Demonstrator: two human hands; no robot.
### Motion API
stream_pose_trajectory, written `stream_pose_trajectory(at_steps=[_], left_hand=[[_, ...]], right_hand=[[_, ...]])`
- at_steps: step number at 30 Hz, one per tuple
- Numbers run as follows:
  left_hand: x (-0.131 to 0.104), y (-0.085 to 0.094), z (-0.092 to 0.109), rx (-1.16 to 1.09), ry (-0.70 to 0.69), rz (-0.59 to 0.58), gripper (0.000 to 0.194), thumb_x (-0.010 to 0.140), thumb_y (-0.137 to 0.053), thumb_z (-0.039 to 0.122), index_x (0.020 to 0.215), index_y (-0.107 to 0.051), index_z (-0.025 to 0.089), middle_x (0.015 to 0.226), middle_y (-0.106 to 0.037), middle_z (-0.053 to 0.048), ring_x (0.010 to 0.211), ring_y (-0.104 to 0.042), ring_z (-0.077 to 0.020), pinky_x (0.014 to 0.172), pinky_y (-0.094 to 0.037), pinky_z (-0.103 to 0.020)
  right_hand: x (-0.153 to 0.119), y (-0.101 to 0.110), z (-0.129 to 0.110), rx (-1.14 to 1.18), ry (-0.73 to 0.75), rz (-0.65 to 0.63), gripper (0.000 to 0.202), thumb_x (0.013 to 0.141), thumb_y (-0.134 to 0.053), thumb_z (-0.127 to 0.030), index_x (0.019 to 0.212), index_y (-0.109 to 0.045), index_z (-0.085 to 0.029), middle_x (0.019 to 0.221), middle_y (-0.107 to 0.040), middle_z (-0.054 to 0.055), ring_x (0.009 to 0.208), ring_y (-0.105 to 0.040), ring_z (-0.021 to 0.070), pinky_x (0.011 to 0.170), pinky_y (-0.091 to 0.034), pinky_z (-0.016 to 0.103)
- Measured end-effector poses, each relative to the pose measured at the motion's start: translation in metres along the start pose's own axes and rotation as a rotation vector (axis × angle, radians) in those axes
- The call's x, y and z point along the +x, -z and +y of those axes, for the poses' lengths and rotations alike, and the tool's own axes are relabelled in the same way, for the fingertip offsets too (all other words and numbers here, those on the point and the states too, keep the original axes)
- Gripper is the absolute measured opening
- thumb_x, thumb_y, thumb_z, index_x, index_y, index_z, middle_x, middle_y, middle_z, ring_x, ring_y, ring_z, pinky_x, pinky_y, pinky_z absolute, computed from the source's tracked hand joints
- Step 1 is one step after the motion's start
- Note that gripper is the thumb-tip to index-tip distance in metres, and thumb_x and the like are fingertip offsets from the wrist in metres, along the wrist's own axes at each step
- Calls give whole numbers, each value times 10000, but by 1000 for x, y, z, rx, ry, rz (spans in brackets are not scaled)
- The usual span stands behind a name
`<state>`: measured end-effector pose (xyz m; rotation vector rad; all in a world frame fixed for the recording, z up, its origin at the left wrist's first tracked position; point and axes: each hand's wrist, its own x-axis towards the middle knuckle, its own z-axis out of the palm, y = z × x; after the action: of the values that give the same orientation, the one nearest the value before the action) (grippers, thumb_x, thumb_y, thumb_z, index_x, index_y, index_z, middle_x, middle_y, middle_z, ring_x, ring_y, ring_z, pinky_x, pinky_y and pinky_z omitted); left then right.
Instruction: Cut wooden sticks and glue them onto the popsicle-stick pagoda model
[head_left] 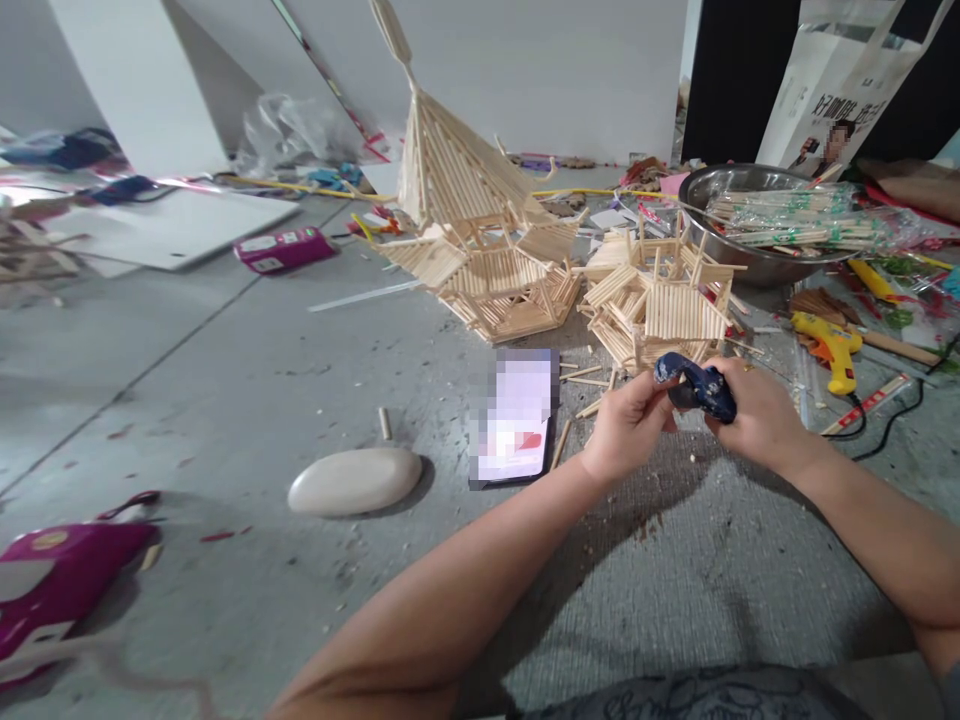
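The right hand [761, 412] is closed round a blue tool [712, 393], right of the phone [517, 420] and above the floor [225, 400]. The left hand [626, 420] has thumb and fingers bent in at the tool's near end — whether they grip the tool itself or a small piece beside it cannot be told. With the fingertips so close to the tool, a slip or a hard squeeze could nip them; its working end is not clear to see.

The smaller stick model [679, 310], beyond the phone and to its right, stands right behind the hands. A knuckle pushed forward could knock its thin sticks loose. Loose sticks [589, 378] lie just right of the phone, where a lowered left wrist might scatter them. The phone seems at some risk too, since a sideways swing of the left forearm could shove it.

Farther right of the phone rests a yellow glue gun [836, 350]. Its cord [862, 412] could snag on the right arm and drag it; whether the nozzle is hot does not show. The taller stick model [487, 240], directly beyond the phone, looks safer — only a long reach would jar it.
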<state>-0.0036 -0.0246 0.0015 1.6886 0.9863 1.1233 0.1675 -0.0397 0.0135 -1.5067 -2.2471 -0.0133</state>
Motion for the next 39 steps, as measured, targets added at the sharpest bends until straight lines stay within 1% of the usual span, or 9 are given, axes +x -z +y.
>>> stream_pose_trajectory(at_steps=[8,13,18,20,24,27,32,36,39], left_hand=[[0,1,1,44,-30,-22,139,787,-457,200,689,-551,171,507,-547,27,432,-513,-62,461,-416,-175],[1,2,-2,70,-56,-30,156,783,-444,179,648,-523,175,514,-549,28,424,-504,-55,455,-398,-170],[-1,2,-2,94,-109,-32,187,800,-427,190,643,-526,173,489,-531,29,411,-488,-55,444,-385,-172],[-1,1,-4,101,-100,-14,157,795,-438,191,692,-555,173,475,-514,38,414,-487,-58,453,-392,-176],[-1,-1,-7,69,-50,27,149,797,-443,208,824,-586,178,491,-509,42,427,-500,-63,459,-413,-179],[0,-2,-9,40,-43,37,152,803,-448,242,822,-583,176,520,-521,31,437,-514,-66,446,-413,-178],[0,-2,-10,77,-98,28,154,792,-433,185,832,-581,166,513,-523,38,445,-517,-58,458,-415,-164],[-1,-1,-13,104,-176,39,176,779,-426,133,857,-581,156,487,-521,51,429,-498,-54,464,-410,-165],[-1,-1,-13,122,-214,37,170,773,-433,113,854,-577,155,484,-524,53,428,-493,-55,460,-402,-165]], right_hand=[[0,0,1,-28,-23,-5,346,619,-503,-218,963,-473,-198,796,-604,70,680,-569,231,565,-369,327],[-1,-1,2,-30,-17,20,308,614,-496,-225,920,-482,-201,764,-608,69,672,-571,237,565,-381,334],[-1,-1,1,-38,-44,4,295,620,-495,-227,913,-485,-195,761,-606,77,684,-575,247,573,-399,346],[1,0,2,-23,-25,-12,335,617,-502,-220,950,-475,-189,815,-606,92,731,-577,258,606,-419,362],[4,4,3,32,105,15,503,608,-524,-178,1095,-399,-186,1037,-567,132,976,-517,289,805,-420,414],[5,6,5,7,117,45,545,612,-533,-169,1131,-369,-182,1070,-547,146,1013,-492,294,856,-397,430],[3,5,3,15,70,12,464,608,-518,-181,1062,-422,-179,947,-578,120,885,-542,274,743,-423,390],[2,3,2,-4,18,-50,394,618,-500,-215,1008,-463,-173,883,-589,99,761,-560,253,632,-404,354],[2,2,2,-15,6,-55,374,625,-489,-224,994,-476,-162,861,-598,99,740,-561,249,618,-388,343]])
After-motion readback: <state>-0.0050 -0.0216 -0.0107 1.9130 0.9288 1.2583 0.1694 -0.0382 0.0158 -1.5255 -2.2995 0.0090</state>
